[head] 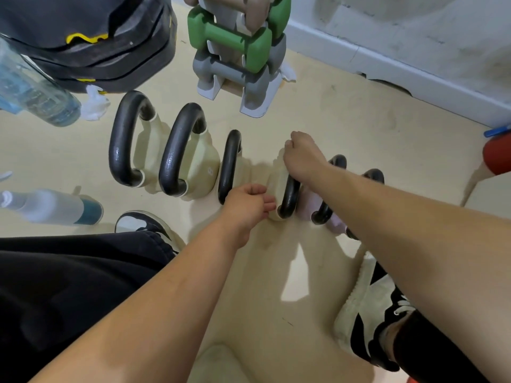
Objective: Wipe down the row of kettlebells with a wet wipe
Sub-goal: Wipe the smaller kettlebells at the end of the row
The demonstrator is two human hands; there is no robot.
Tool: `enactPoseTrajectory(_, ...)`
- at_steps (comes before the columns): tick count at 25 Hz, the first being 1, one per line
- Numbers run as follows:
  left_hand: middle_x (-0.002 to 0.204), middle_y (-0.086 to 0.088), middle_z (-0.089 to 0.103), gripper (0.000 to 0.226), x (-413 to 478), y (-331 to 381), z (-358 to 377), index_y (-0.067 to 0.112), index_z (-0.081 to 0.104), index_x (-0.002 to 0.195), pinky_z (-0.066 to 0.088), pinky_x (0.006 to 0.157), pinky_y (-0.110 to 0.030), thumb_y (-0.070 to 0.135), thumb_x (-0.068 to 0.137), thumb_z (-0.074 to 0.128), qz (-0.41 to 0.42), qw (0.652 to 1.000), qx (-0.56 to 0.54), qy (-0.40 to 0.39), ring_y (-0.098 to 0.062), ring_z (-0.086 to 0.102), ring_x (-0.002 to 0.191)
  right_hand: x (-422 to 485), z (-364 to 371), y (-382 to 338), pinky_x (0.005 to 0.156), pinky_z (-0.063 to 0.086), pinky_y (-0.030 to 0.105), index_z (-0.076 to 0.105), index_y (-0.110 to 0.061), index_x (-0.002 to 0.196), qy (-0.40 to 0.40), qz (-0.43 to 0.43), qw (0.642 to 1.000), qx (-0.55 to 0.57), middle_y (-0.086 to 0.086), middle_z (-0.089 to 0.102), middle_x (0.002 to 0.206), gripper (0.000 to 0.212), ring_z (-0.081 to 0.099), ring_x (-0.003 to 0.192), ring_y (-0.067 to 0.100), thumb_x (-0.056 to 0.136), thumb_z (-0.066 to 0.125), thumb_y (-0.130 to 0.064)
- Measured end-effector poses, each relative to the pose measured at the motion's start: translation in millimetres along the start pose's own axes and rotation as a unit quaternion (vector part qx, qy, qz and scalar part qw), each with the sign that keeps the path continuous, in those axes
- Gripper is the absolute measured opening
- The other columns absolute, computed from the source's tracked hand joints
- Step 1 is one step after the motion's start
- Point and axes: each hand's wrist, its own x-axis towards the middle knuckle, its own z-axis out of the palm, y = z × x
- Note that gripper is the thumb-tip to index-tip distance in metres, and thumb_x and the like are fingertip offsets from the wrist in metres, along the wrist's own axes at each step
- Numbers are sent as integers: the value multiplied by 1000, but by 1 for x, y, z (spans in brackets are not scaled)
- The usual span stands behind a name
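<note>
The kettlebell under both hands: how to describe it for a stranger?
Near the dumbbell rack stands a row of black-handled kettlebells. The fourth kettlebell from the left is the last cream one before the pink ones, and only it has the left hand and right hand on it.

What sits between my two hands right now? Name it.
In the head view, a cream kettlebell with a black handle stands between the left hand and the right hand.

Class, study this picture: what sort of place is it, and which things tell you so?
Most likely a home gym or workout corner: a row of kettlebells stands on the floor, and dumbbells sit stacked on a stand behind them.
</note>
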Motion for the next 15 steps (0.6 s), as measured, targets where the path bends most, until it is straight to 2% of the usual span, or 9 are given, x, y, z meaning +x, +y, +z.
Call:
enactPoseTrajectory(2,109,-15,71,29,-2,-1,-2,7,56,124,57,96,-40,-1,96,53,-4,1000,-6,-2,-25,72,103,-28,20,7,119,23,31,35,7,142,73,-82,994,-29,23,18,161,42,17,150,38,101,37,-7)
enactPoseTrajectory(4,110,-14,70,30,-7,-6,-5,7,56,125,57,94,-38,-2,96,51,-14,1000,1,-12,-24,72,101,-66,36,16,119,4,26,26,7,149,98,-138,985,-42,15,0,168,51,-8,155,34,101,39,-4)
enactPoseTrajectory(6,111,-14,70,29,-14,-11,-8,7,55,124,57,94,-37,-3,97,49,-23,999,11,-21,-23,72,100,-97,45,31,123,7,37,25,8,152,89,-211,967,-114,17,4,168,58,-9,155,37,98,41,-5)
enactPoseTrajectory(8,112,-15,69,28,-23,-12,-10,8,55,122,57,94,-37,-2,98,47,-32,999,13,-17,-22,71,99,-125,49,50,124,12,52,33,10,150,51,-310,908,-276,24,15,165,59,-1,154,43,94,36,-6)
enactPoseTrajectory(9,111,-16,68,27,-27,-11,-10,8,55,121,57,94,-37,-2,98,45,-32,999,12,-8,-22,71,98,-135,43,55,124,17,53,39,9,148,44,-346,895,-280,24,24,163,57,8,154,42,93,34,-5)
enactPoseTrajectory(11,107,-16,69,26,-34,-8,-5,7,57,118,57,93,-39,-2,96,46,1,1000,1,27,-24,71,93,-155,20,44,121,29,45,48,2,145,24,-308,940,-146,18,44,154,48,35,147,32,98,38,-3)
enactPoseTrajectory(13,98,-13,69,25,-41,3,5,6,62,112,57,86,-40,1,89,54,80,994,-18,68,-24,68,80,-165,-11,18,106,43,33,53,-10,140,14,-167,986,5,9,61,137,39,56,126,25,105,38,-13)
enactPoseTrajectory(14,91,-11,68,24,-45,10,12,6,64,108,57,80,-40,7,85,57,120,990,-18,75,-24,65,74,-162,-27,6,94,46,30,60,-11,132,16,-88,992,88,6,67,121,35,61,112,23,106,37,-17)
enactPoseTrajectory(15,85,-9,67,23,-50,18,19,7,65,104,56,76,-41,15,83,58,146,987,-17,64,-23,62,72,-159,-42,-3,86,48,30,67,-10,121,29,-24,981,188,3,70,107,33,63,99,22,105,38,-17)
